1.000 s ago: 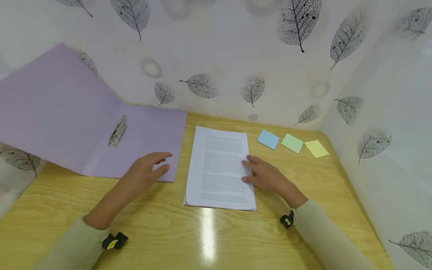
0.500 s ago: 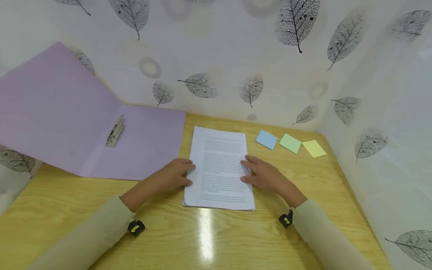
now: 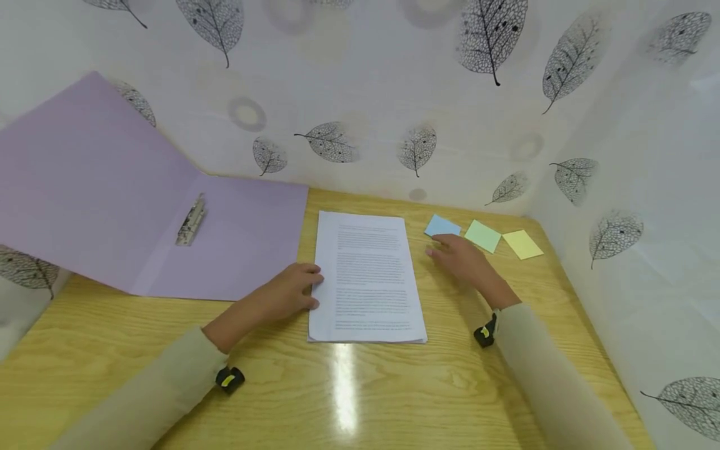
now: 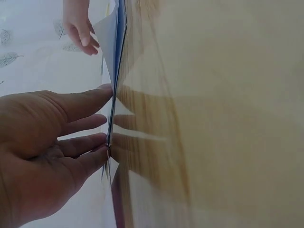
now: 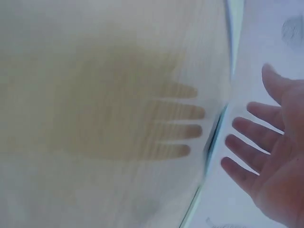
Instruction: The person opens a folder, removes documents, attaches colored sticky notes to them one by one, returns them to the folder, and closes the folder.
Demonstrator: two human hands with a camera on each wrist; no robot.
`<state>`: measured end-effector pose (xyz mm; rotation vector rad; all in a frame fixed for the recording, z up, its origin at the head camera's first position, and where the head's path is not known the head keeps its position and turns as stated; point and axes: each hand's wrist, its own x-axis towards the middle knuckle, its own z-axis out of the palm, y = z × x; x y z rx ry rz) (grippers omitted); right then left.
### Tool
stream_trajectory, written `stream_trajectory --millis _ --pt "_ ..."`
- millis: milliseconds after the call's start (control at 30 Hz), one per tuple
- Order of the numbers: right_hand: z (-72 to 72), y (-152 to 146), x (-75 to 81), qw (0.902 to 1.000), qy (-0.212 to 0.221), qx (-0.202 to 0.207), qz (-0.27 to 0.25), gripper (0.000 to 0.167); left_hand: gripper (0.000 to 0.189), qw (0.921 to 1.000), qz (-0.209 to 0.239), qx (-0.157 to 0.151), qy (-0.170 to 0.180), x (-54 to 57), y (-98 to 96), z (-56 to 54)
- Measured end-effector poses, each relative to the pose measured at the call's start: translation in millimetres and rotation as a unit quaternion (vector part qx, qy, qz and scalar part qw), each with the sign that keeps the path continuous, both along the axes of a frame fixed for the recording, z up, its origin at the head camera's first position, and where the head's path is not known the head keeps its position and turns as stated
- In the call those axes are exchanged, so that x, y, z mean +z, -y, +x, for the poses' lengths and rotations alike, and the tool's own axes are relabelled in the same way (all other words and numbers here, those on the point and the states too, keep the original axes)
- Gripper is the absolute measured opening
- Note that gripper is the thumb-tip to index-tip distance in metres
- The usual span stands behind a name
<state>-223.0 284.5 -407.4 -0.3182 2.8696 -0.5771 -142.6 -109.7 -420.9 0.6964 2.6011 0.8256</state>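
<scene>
A stack of printed paper (image 3: 371,275) lies on the wooden table (image 3: 270,387). My left hand (image 3: 287,292) rests at its left edge; in the left wrist view the nearly straight fingers (image 4: 83,142) touch the sheets' side, and the sheets bow apart farther along. Off the stack's right side, my right hand (image 3: 464,259) reaches over the table with its fingertips overlapping the near edge of a blue sticky note pad (image 3: 441,223). The right wrist view shows that hand's fingers (image 5: 254,133) spread and relaxed, holding nothing, their shadow on the table.
A green sticky note pad (image 3: 482,236) and a yellow one (image 3: 523,244) lie right of the blue one. At left, a purple folder (image 3: 247,237) lies open with a metal clip (image 3: 192,220), its cover raised. A leaf-patterned wall covering (image 3: 360,81) borders the table behind and at right.
My left hand came right from over the folder to the stack's left edge and stays there. My right hand left the stack's right edge and moved up and right to the blue pad.
</scene>
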Motion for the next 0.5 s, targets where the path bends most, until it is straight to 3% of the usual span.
stream_trajectory --millis 233,500 --pt "-36.4 -33.1 -5.6 0.9981 -0.031 -0.037 0.037 0.061 0.053 0.9999 0.000 -0.011 0.003 1.9 -3.1 -0.1" --pt "-54.6 -43.1 -10.4 0.9984 0.013 -0.035 0.042 0.067 0.054 0.9995 -0.020 -0.019 -0.018 0.0 -2.8 1.0"
